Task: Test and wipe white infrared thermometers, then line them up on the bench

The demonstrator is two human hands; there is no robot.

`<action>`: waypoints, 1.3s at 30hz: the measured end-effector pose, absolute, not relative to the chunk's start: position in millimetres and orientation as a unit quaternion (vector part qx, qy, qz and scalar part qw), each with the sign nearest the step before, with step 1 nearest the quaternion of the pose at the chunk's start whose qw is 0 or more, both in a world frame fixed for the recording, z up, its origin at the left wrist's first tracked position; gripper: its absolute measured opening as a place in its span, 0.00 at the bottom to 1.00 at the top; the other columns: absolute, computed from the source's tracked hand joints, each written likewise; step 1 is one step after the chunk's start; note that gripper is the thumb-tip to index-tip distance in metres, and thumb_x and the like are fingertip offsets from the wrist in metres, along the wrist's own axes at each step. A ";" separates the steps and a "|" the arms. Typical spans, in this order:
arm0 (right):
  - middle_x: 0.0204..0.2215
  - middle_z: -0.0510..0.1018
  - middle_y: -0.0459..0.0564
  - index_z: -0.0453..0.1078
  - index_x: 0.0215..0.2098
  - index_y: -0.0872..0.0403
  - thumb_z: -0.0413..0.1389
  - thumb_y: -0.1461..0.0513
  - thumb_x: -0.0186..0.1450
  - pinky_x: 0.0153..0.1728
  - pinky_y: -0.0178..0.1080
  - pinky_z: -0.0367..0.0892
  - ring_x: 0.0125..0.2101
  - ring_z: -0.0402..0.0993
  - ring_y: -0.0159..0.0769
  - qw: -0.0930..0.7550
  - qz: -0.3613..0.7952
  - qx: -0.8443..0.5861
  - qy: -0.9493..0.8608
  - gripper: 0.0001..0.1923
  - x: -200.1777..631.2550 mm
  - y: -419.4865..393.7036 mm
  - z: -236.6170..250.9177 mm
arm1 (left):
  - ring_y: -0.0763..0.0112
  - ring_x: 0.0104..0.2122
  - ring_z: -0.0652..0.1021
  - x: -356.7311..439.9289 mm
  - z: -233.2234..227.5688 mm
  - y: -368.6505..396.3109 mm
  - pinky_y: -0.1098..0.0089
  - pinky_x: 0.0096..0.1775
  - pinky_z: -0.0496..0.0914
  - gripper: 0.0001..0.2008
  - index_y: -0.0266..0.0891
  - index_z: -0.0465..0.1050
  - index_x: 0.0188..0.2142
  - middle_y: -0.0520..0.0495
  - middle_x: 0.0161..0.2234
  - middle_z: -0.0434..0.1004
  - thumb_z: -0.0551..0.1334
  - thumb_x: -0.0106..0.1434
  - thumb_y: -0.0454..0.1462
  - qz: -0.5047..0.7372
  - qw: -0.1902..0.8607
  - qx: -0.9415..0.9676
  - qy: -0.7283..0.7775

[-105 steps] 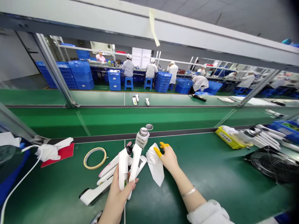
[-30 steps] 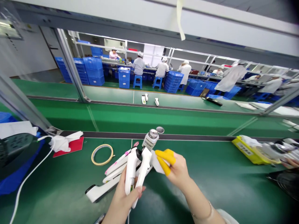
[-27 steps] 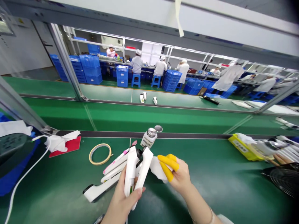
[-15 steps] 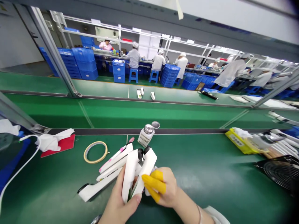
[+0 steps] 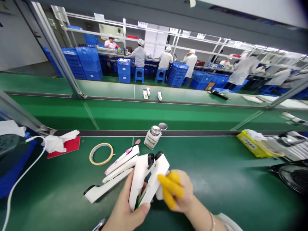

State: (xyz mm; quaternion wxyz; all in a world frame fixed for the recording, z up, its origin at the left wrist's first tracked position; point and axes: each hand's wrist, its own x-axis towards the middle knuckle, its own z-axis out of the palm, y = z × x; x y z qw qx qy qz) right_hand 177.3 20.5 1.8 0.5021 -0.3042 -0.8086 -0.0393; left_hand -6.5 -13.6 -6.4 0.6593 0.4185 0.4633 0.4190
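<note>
Left hand (image 5: 126,213): closed around two white handheld devices (image 5: 148,178), gripped side by side low on their bodies, dark round tips upward, raised just above the green bench mat (image 5: 216,179)
Right hand (image 5: 179,194): pressed against the right-hand device, two fingers in yellow finger cots (image 5: 169,189), a scrap of white wipe (image 5: 159,192) pinched between them and the shell

Handling, judged: hard moulded plastic, light, stiff, glossy and likely slippery; dark tips probably the delicate part; best held at the mid-body, clear of the tips

Nearby on mat:
- further white devices (image 5: 113,176) lying flat, just left of the held pair, one with a pink tip
- small bottle (image 5: 152,138) with metal neck, loose cap (image 5: 163,126) beside it
- tape ring (image 5: 101,153)
- red pad (image 5: 66,146) under crumpled white cloth
- yellow tray (image 5: 250,145), far right

Writing: label on bottle and print on yellow tray present, too small to read; no brand legible
</note>
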 end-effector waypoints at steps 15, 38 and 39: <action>0.17 0.62 0.42 0.67 0.42 0.52 0.49 0.71 0.53 0.18 0.36 0.52 0.17 0.56 0.32 0.491 -0.039 -0.335 -0.804 0.19 181.1 18.5 0.4 | 0.63 0.30 0.73 -7.0 -3.9 -12.7 0.68 0.32 0.69 0.43 0.39 0.46 0.61 0.42 0.39 0.72 0.66 0.50 0.42 0.422 0.661 0.431 0.446; 0.16 0.59 0.42 0.66 0.47 0.54 0.45 0.68 0.57 0.18 0.36 0.53 0.16 0.56 0.31 0.481 -0.031 -0.324 -0.814 0.21 213.6 20.3 2.7 | 0.70 0.31 0.70 -29.8 -6.1 3.2 0.71 0.32 0.65 0.43 0.44 0.40 0.61 0.44 0.41 0.65 0.65 0.54 0.46 0.288 0.783 0.471 0.286; 0.16 0.60 0.42 0.67 0.47 0.53 0.45 0.68 0.58 0.18 0.35 0.55 0.16 0.57 0.32 0.471 -0.043 -0.365 -0.802 0.20 219.0 23.2 -1.2 | 0.69 0.31 0.71 -30.3 -5.8 2.8 0.70 0.32 0.66 0.44 0.45 0.40 0.62 0.44 0.41 0.65 0.65 0.53 0.47 0.288 0.782 0.475 0.282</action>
